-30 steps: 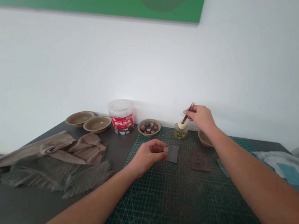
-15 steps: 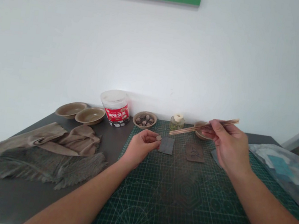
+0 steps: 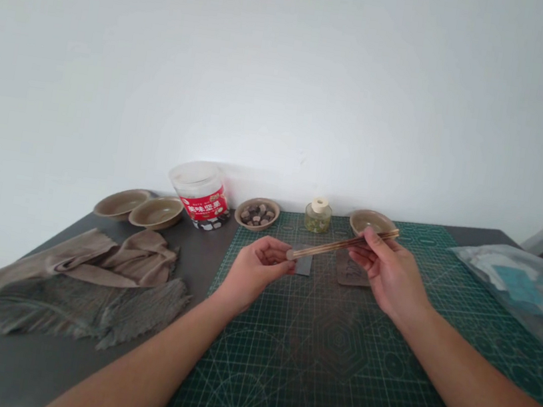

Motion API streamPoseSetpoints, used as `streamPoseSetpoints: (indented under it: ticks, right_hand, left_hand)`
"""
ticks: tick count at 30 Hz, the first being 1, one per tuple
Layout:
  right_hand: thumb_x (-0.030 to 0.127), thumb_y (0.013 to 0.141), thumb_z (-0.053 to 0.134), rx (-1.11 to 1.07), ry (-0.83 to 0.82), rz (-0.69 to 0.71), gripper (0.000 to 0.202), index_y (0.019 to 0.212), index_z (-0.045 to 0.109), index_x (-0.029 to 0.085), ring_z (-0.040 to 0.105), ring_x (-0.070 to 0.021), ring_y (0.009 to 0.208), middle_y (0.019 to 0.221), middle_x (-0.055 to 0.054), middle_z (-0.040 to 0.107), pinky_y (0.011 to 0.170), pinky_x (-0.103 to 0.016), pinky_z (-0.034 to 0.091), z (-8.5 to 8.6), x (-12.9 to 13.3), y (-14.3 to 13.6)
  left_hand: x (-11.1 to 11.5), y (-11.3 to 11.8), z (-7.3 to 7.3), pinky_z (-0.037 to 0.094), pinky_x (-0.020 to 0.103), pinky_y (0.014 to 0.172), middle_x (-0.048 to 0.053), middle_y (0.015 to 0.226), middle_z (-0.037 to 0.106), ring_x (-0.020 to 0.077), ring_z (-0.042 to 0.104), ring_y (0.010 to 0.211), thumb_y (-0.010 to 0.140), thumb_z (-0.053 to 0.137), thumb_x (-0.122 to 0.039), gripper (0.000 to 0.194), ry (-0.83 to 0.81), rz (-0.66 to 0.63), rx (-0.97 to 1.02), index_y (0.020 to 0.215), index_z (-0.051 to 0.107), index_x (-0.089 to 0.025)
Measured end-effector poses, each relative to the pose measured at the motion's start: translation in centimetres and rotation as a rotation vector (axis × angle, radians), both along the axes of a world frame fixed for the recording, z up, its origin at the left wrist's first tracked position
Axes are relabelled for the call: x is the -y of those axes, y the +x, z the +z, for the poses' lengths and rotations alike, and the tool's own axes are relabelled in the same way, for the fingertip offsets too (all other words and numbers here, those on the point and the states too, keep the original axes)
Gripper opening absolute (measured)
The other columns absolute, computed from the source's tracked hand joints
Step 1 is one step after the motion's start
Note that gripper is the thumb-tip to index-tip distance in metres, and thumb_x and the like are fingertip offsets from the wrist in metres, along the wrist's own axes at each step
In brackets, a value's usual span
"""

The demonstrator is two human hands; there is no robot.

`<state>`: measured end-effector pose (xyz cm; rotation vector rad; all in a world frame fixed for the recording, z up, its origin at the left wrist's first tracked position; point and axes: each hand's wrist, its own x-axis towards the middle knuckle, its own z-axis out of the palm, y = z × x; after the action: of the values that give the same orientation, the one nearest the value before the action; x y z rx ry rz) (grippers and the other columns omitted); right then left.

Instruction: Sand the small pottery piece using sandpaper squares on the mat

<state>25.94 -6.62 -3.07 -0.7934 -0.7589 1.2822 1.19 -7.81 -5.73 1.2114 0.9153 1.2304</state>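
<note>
My left hand [image 3: 255,268] is closed, pinching a small pale round piece [image 3: 290,255] between thumb and fingertips above the green cutting mat [image 3: 277,339]. My right hand [image 3: 393,274] grips a pair of wooden chopsticks [image 3: 329,246], pointing left and slightly down. Their tips meet the pale piece or lie just in front of it; which one, I cannot tell. Under the chopstick tips lies a grey square [image 3: 304,266], partly hidden. Beneath my right hand is a brown square with dark markings [image 3: 350,273], partly covered.
Along the wall stand two brown bowls [image 3: 122,204], a plastic tub with a red label [image 3: 203,204], a bowl [image 3: 241,223] of several small dark and pale pieces, a glass jar [image 3: 317,218] and another bowl [image 3: 373,219]. Crumpled cloths [image 3: 86,299] lie left, a plastic bag [image 3: 522,286] right.
My right hand has moved left and down, bringing the chopstick tips to the pale piece in my left hand. The view has shifted slightly, showing more of the right bowl.
</note>
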Motion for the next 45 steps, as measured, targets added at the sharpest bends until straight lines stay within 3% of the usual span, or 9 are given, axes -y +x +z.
streamPoseSetpoints:
  ticks: [12,21,27,35,39,45]
  right_hand:
    - [0.032,0.075,0.088,-0.013,-0.020,0.009,0.023,0.086,0.076,0.016,0.072,-0.0130,0.067,0.082,-0.003,0.076,0.063,-0.020,0.065,-0.5,-0.1,-0.1]
    - [0.035,0.074,0.088,-0.003,-0.017,0.016,0.023,0.084,0.075,0.018,0.072,-0.0137,0.066,0.082,-0.003,0.076,0.062,-0.022,0.065,-0.8,0.0,-0.1]
    - [0.039,0.075,0.086,0.043,0.053,-0.044,0.025,0.086,0.075,0.019,0.073,-0.0154,0.070,0.083,-0.003,0.077,0.066,-0.025,0.066,0.3,-0.6,0.4]
    - [0.048,0.078,0.080,0.391,0.409,-0.435,0.032,0.087,0.074,0.017,0.075,-0.0211,0.070,0.078,-0.003,0.075,0.073,-0.038,0.067,4.8,-6.3,1.3]
    - [0.051,0.080,0.078,0.588,0.458,-0.444,0.035,0.089,0.076,0.017,0.075,-0.0221,0.071,0.078,-0.003,0.076,0.073,-0.037,0.065,5.7,-8.8,1.2]
    - [0.054,0.083,0.073,0.836,0.470,-0.397,0.037,0.092,0.076,0.018,0.075,-0.0235,0.072,0.081,-0.005,0.077,0.074,-0.037,0.062,5.0,-9.9,0.9]
  left_hand:
    - [0.3,0.0,0.4,0.060,0.030,0.074,0.004,0.085,0.078,0.0158,0.073,0.074,0.070,0.087,-0.019,0.032,0.005,-0.070,0.035,0.093,0.065,-0.016]
    - [0.4,0.0,0.6,0.060,0.032,0.074,0.004,0.083,0.078,0.0173,0.073,0.074,0.069,0.086,-0.021,0.030,0.012,-0.051,-0.008,0.090,0.066,-0.017]
    - [-0.2,-0.4,0.1,0.058,0.029,0.072,0.004,0.084,0.076,0.0156,0.071,0.073,0.068,0.087,-0.023,0.030,0.002,-0.019,-0.047,0.089,0.067,-0.017]
    - [-0.8,-0.8,-0.5,0.056,0.029,0.073,0.005,0.086,0.076,0.0159,0.070,0.075,0.069,0.086,-0.026,0.030,0.015,0.011,-0.112,0.092,0.069,-0.017]
    - [-0.8,-0.8,-0.5,0.056,0.029,0.072,0.004,0.085,0.075,0.0162,0.069,0.075,0.070,0.086,-0.026,0.030,0.018,0.013,-0.133,0.092,0.068,-0.018]
    - [-0.6,-0.6,-0.2,0.056,0.029,0.070,0.004,0.084,0.076,0.0168,0.070,0.073,0.067,0.087,-0.027,0.030,0.012,0.018,-0.133,0.090,0.069,-0.019]
